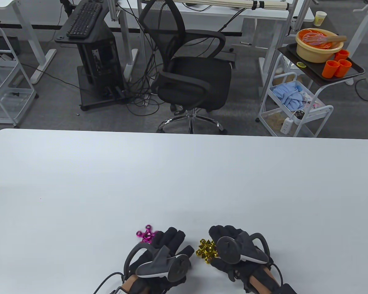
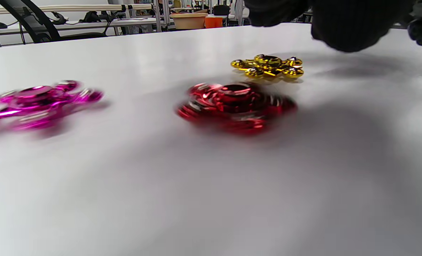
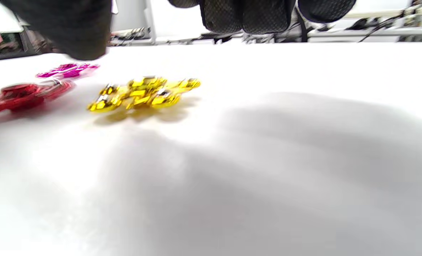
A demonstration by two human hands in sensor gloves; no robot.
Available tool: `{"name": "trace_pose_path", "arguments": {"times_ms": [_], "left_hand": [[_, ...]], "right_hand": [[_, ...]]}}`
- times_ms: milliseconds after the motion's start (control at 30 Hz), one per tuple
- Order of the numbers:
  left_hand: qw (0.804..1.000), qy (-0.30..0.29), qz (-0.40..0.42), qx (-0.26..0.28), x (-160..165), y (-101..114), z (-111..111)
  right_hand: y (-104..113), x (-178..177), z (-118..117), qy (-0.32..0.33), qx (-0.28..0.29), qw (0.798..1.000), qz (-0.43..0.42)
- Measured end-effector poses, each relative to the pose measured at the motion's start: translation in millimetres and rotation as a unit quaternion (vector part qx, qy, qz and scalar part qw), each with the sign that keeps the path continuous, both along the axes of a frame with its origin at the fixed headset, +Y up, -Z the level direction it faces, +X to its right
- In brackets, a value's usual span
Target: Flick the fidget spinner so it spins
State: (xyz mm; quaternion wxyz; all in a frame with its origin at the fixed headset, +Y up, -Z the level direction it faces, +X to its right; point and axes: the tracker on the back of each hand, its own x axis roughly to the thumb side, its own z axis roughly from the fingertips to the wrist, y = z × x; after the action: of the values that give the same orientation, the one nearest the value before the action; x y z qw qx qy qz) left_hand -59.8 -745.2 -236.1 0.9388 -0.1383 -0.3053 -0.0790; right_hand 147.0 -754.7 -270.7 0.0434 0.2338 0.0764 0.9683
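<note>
- Lying flat on the white bench [image 1: 184,171], three shiny metal fidget spinners sit in a loose row near the front edge: a magenta spinner [image 2: 37,103], a red spinner [image 2: 236,106] and a gold spinner [image 2: 268,66].
- That red one shows smeared arms in the left wrist view, so it may be turning; the magenta looks soft too, though that could be plain camera blur.
- From the table view the red spinner is hidden under the left hand [image 1: 164,249], which hovers just above it and grips nothing I can see; how far its fingers are spread, I cannot tell.
- Just beside the gold spinner, the right hand [image 1: 233,249] has its gloved fingers [image 3: 246,16] hanging loosely above the bench, holding nothing.
- My read: the gold one is the next to be flicked, and it looks still.
- Risks: a flick that pushes rather than glances would skid it into the red neighbour, which lies near.
- Too soft a touch, or catching the hub, would give a wobble and no real spin.
</note>
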Motion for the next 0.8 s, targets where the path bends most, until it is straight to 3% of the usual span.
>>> {"name": "trace_pose_path", "arguments": {"times_ms": [167,433,600,667,700,733,800], "left_hand": [[0.999,0.008,-0.044,-0.016,37.2,-8.3,-15.5],[0.995,0.032,-0.064,-0.074,54.0,-28.2,-34.4],[0.995,0.036,-0.064,-0.065,58.1,-27.7,-33.5],[0.995,0.035,-0.065,-0.060,59.9,-27.1,-32.0],[0.995,0.037,-0.067,-0.062,59.8,-27.2,-31.7],[0.995,0.038,-0.069,-0.066,59.3,-27.6,-31.8],[0.995,0.040,-0.064,-0.072,57.5,-28.4,-32.1]], "right_hand": [[-10.3,13.0,2.2,-0.059,0.006,0.998,-0.005],[-24.7,0.9,-4.9,-0.058,-0.016,0.998,0.007],[-34.3,-3.2,-5.6,-0.048,-0.059,0.997,0.022],[-10.9,5.2,-4.4,-0.045,-0.124,0.991,0.001],[3.3,11.0,1.3,-0.012,-0.170,0.984,-0.044],[13.9,16.5,7.8,-0.023,-0.162,0.982,-0.090],[27.4,24.6,22.8,-0.097,-0.039,0.984,-0.145]]}}
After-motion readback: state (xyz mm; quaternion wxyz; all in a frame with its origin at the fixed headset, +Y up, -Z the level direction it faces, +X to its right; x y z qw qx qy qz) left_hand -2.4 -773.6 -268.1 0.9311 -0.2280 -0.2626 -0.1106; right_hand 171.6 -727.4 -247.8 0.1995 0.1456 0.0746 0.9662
